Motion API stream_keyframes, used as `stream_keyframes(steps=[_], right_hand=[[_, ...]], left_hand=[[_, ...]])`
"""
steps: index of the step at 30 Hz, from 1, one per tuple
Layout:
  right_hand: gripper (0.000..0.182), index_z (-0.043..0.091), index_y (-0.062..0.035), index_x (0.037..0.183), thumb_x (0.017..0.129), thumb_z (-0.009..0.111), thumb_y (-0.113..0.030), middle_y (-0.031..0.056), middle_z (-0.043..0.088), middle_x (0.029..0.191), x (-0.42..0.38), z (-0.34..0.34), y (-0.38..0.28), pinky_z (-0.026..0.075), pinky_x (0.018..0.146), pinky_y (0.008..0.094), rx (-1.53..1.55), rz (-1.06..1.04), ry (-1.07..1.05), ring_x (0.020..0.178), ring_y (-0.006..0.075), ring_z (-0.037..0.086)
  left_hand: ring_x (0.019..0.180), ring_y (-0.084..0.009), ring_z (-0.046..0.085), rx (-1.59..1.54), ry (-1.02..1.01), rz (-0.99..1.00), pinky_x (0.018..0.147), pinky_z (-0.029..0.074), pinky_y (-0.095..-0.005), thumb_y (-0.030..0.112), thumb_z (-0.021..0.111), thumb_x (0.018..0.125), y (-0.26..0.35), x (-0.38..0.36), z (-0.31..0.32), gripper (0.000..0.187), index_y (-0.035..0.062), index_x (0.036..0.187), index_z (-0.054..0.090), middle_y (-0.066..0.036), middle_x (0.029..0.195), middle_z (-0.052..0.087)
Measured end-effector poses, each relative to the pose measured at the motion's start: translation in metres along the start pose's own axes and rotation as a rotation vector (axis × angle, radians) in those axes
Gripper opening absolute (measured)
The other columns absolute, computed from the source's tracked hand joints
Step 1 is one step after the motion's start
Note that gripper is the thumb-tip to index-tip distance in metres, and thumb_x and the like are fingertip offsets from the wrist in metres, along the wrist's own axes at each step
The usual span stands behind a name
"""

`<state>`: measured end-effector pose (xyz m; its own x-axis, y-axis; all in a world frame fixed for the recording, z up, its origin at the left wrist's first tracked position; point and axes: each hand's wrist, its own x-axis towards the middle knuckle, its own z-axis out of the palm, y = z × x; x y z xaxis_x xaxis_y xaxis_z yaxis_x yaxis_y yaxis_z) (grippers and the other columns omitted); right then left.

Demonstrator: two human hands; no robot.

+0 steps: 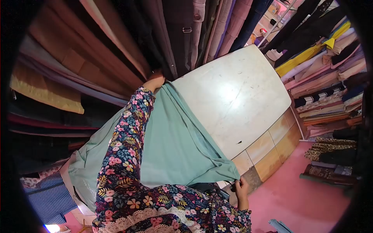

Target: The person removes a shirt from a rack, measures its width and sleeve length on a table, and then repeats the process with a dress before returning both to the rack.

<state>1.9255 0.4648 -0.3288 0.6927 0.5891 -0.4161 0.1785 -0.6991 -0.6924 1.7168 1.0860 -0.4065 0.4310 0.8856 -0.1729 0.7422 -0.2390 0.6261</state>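
Observation:
A mint-green cloth [175,136] lies spread over the near part of a white tabletop [237,97], with folds along its right edge. My left hand [154,81] is at the far corner of the cloth, by the hanging clothes, its fingers closed on the fabric and partly in shadow. Closer to my body, my right hand [241,188] pinches the gathered near corner. The cloth is pulled fairly taut between the two hands. My floral left sleeve crosses over it and hides part of it.
Hanging trousers and other garments [171,35] crowd the table's far and left sides. Folded clothes [326,105] fill shelves on the right. Tan tiles [268,147] face the table's side, above a pink floor [295,186]. A striped blue cloth [50,198] lies lower left.

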Motion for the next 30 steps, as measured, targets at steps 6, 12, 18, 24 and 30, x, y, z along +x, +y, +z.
stream_keyframes(steps=[6,12,18,24,30], right_hand=[[0.017,0.059,0.001,0.092,0.079,0.056,-0.009,0.0097,0.059,0.08,-0.006,-0.012,-0.012,0.045,0.067,0.0285,-0.001,-0.06,-0.133,0.073,0.015,0.057],[0.022,0.06,-0.002,0.101,0.08,0.054,-0.009,0.0142,0.062,0.086,0.0,-0.016,0.002,0.047,0.071,0.0302,-0.007,-0.084,0.048,0.078,0.0254,0.061],[0.035,0.054,-0.0178,0.117,0.082,0.057,-0.016,0.0122,0.066,0.083,0.015,-0.01,-0.052,0.05,0.066,0.0344,-0.257,0.02,0.009,0.072,0.0246,0.066],[0.03,0.053,-0.0163,0.108,0.081,0.062,-0.027,0.0085,0.066,0.073,0.042,0.024,-0.075,0.048,0.056,0.0384,-0.45,-0.28,-0.118,0.068,0.0274,0.065],[0.019,0.061,-0.0081,0.083,0.083,0.055,-0.026,0.0163,0.061,0.071,0.057,0.037,-0.074,0.046,0.06,0.0438,-0.345,-0.352,-0.003,0.069,0.0348,0.062]], left_hand=[[0.082,-0.0253,0.063,-0.146,-0.515,-0.374,0.072,0.049,-0.0389,0.035,0.063,0.078,-0.011,-0.004,-0.002,0.041,0.0041,0.104,0.064,-0.02,0.095,0.065],[0.088,-0.0245,0.063,0.001,0.065,0.255,0.075,0.048,-0.0354,0.02,0.059,0.082,-0.048,0.061,0.007,0.027,0.0016,0.102,0.064,-0.018,0.1,0.065],[0.089,-0.0307,0.063,-0.32,0.289,0.023,0.082,0.047,-0.0384,0.028,0.053,0.088,0.061,-0.081,0.011,0.027,0.0029,0.092,0.064,-0.017,0.091,0.066],[0.072,-0.0278,0.065,-0.024,-0.323,-0.328,0.07,0.049,-0.0383,0.05,0.041,0.088,0.077,-0.136,0.014,0.059,0.003,0.061,0.063,-0.009,0.065,0.066],[0.069,-0.0233,0.064,0.009,-0.185,-0.133,0.07,0.049,-0.0334,0.042,0.048,0.086,0.105,-0.11,0.035,0.046,0.0036,0.068,0.066,-0.007,0.066,0.066]])
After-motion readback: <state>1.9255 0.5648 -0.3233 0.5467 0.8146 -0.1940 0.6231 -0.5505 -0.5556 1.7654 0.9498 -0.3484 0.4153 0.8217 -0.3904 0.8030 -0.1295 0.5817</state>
